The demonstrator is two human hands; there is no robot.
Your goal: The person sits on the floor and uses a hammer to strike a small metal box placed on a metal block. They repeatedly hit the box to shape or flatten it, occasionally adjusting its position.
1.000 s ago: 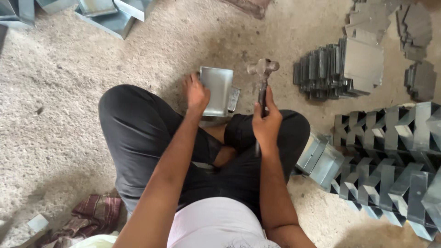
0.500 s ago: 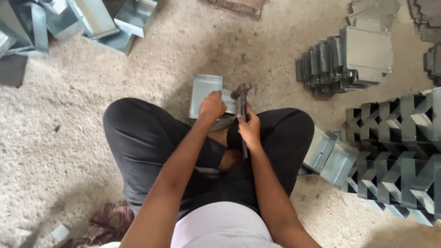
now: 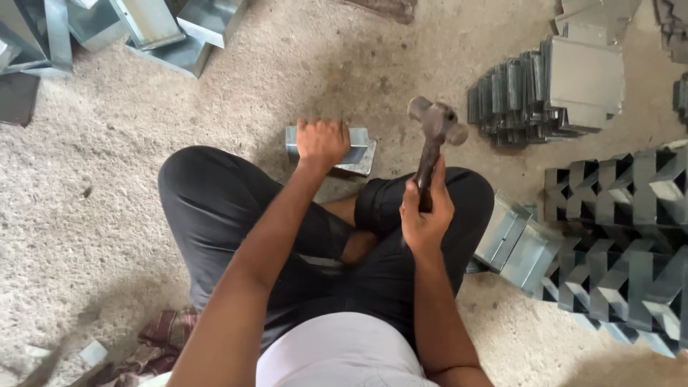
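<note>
While the person sits cross-legged on the floor (image 3: 129,215), the bent metal piece just past the knees serves as the landmark for every place below.

Metal piece: a small folded sheet-metal channel (image 3: 358,152), grey, lying on the floor just beyond the crossed legs.

Left hand: the left hand (image 3: 322,142) lies on top of the channel, its grip closed over the upper edge, fingers curled down the far side.

Right hand: the right hand (image 3: 426,215) is to the right of the channel and nearer the body, its grip closed tight round a wooden handle.

Hammer: the hammer (image 3: 434,136) stands nearly upright, its dark metal head raised just right of the channel, clear of it.

Stacked pieces: a pile of like folded pieces (image 3: 552,89) lies well right of the channel and farther away.

Interlocked rows: rows of nested metal pieces (image 3: 623,236) lie far right of the channel, nearer the body.

Boxes: open sheet-metal boxes (image 3: 165,29) lie well left of the channel and beyond it.

Cloth: a crumpled reddish cloth (image 3: 161,340) lies left of the channel, back beside the person's hip.
</note>
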